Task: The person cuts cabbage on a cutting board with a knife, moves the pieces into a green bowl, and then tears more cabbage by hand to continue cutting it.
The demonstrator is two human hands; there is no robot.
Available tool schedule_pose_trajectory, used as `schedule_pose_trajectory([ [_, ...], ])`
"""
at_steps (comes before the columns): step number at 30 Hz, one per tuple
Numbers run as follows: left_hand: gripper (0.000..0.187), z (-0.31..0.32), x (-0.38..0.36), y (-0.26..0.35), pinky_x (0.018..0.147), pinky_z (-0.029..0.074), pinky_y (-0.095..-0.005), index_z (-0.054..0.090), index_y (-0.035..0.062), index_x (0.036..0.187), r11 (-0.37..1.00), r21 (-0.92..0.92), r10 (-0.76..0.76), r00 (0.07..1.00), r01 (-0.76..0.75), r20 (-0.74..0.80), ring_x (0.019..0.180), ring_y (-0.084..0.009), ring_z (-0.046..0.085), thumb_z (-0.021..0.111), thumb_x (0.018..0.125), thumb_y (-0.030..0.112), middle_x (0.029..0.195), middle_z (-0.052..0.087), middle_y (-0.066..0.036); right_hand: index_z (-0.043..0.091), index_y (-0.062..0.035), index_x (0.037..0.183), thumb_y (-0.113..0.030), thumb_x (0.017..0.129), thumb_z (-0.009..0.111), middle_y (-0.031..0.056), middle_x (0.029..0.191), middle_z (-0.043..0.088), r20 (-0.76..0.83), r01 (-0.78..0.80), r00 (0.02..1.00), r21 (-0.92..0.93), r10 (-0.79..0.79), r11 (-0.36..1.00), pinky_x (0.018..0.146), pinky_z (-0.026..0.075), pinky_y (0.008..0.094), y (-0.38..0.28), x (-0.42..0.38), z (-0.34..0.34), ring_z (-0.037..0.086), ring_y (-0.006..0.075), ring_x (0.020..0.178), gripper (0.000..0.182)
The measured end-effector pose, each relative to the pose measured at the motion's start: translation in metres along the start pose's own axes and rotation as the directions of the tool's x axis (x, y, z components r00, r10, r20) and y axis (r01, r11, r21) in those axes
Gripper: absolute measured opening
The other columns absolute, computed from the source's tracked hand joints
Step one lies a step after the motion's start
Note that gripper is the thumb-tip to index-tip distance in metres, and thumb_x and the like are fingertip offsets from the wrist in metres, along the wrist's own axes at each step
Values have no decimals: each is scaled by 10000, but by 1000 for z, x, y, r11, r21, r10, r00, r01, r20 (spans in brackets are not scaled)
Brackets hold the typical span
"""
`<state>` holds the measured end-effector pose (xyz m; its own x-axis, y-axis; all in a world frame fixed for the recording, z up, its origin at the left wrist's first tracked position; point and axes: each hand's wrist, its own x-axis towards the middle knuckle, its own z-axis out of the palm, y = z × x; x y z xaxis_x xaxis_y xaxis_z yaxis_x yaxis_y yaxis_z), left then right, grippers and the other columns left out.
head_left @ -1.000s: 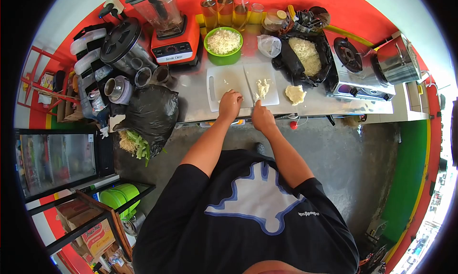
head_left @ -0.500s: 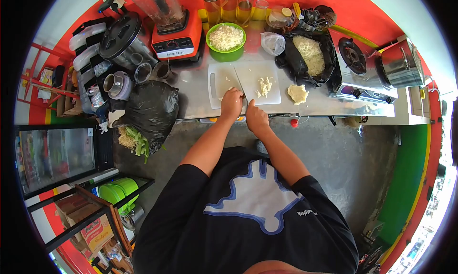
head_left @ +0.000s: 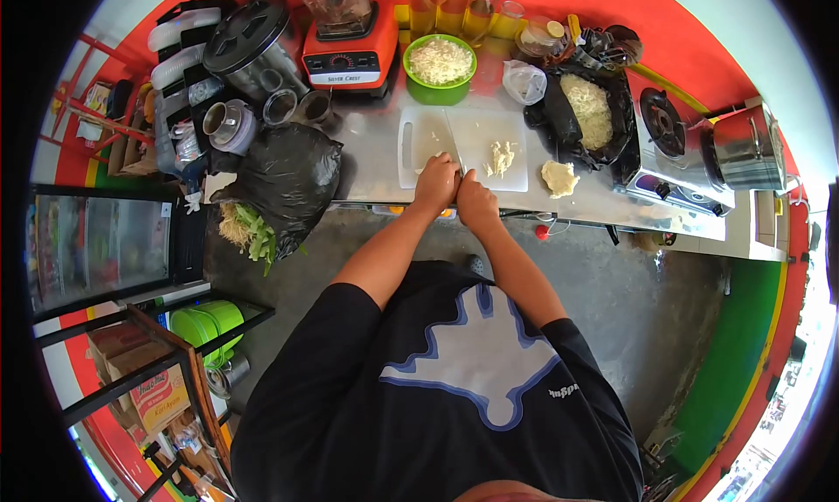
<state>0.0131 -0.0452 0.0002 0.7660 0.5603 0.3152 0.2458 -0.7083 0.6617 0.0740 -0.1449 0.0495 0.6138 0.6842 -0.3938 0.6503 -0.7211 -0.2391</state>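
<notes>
Hands (head_left: 438, 185) sit close together at the cutting board (head_left: 495, 126), grip unclear, near pale shreds (head_left: 500, 159)

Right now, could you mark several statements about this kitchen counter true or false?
1. The round green bowl holds pale shreds. True.
2. The red blender stands right of that bowl. False: it stands left.
3. The left hand and right hand are far apart. False: they are close together.
4. Both are at the white rectangular cutting board. True.
5. The pale, irregular lump lies on that board. False: it lies on the shiny metal counter.
</notes>
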Motion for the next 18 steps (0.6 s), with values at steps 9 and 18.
schedule_pose_trajectory([
  [9,40,2,14,-8,678,515,-463,657,19,730,984,-57,-163,982,169,93,773,-385,644,650,762,42,785,658,-177,410,3,1135,-110,947,546,286,1026,699,57,-74,996,46,71,996,853,567,485,2,-12,6,698,425,995,258],
  [18,47,3,19,-4,665,533,-431,679,53,790,946,-67,-308,942,318,133,753,-358,688,636,799,67,779,704,-149,420,8,1128,-76,923,570,264,995,709,2,-33,999,5,33,999,822,583,455,1,-12,5,715,397,962,268],
])
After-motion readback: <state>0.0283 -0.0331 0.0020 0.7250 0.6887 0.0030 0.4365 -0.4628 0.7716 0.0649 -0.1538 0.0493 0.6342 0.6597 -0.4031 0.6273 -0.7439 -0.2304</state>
